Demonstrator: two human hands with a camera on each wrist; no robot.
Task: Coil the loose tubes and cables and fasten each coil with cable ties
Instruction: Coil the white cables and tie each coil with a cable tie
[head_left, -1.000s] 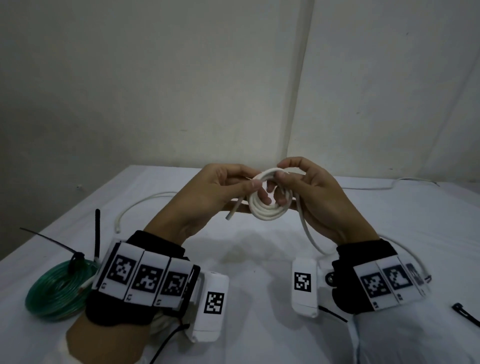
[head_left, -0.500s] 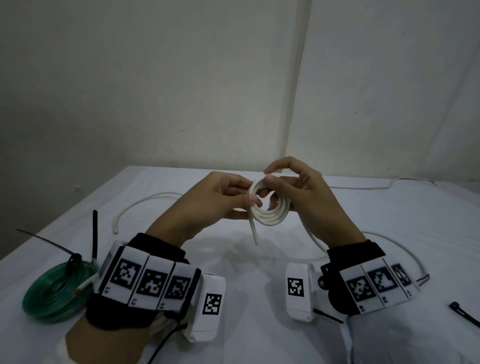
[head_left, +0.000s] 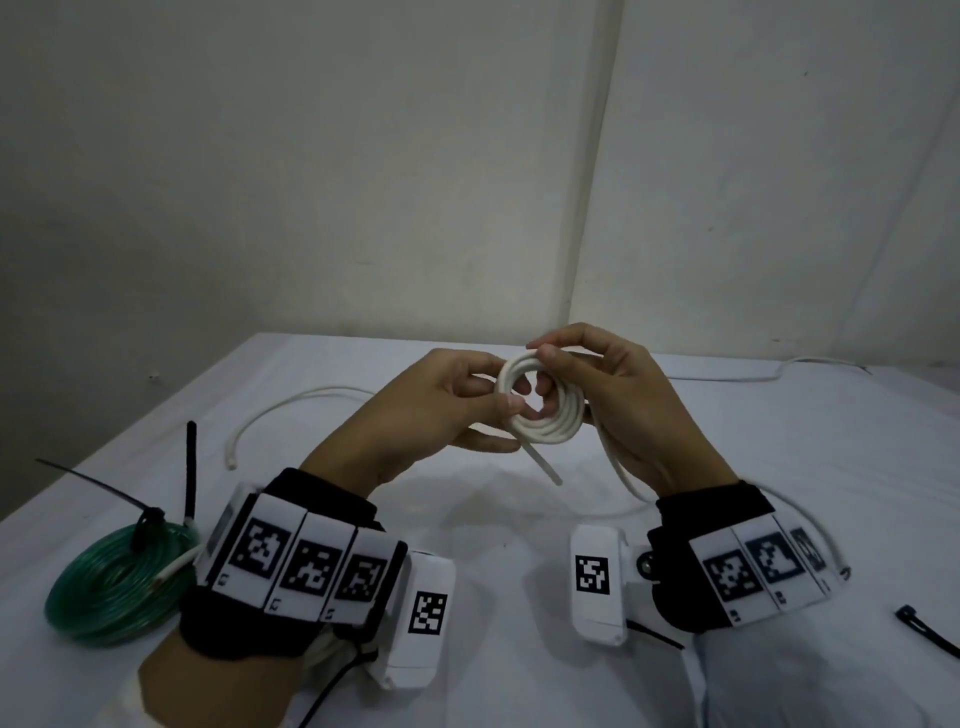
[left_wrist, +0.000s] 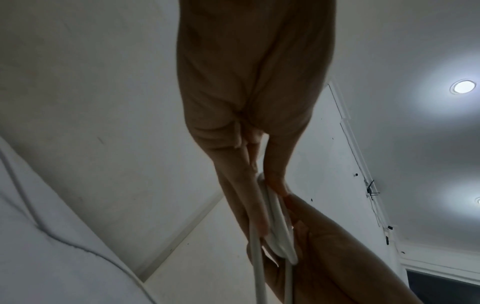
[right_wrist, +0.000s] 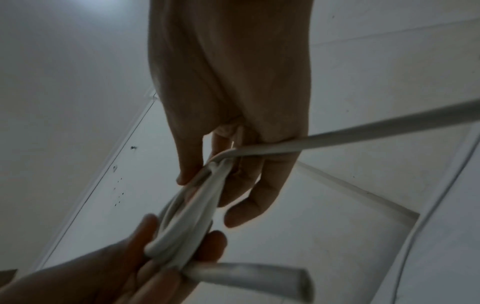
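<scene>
A small coil of white tube (head_left: 540, 410) is held up over the white table (head_left: 519, 519) between both hands. My left hand (head_left: 467, 410) pinches the coil's left side between thumb and fingers; the same white tube coil (left_wrist: 279, 230) shows edge-on in the left wrist view. My right hand (head_left: 587, 384) grips the coil's top and right side, thumb on the upper rim, and the white tube coil (right_wrist: 192, 222) runs between its fingers. The tube's cut end (head_left: 557, 480) sticks down from the coil. Its loose length (head_left: 618, 475) trails under my right wrist.
A green tube coil (head_left: 111, 584) bound with a black cable tie (head_left: 143, 517) lies at the left front. A second loose white tube (head_left: 291, 402) curves behind my left hand. A black cable tie (head_left: 930, 631) lies at the right front. A thin white cable (head_left: 779, 370) runs along the back.
The coil has been turned between my hands, so its cut end swung from lower left to lower right. My right thumb shifted onto the coil's top rim. Another turn lies on the coil.
</scene>
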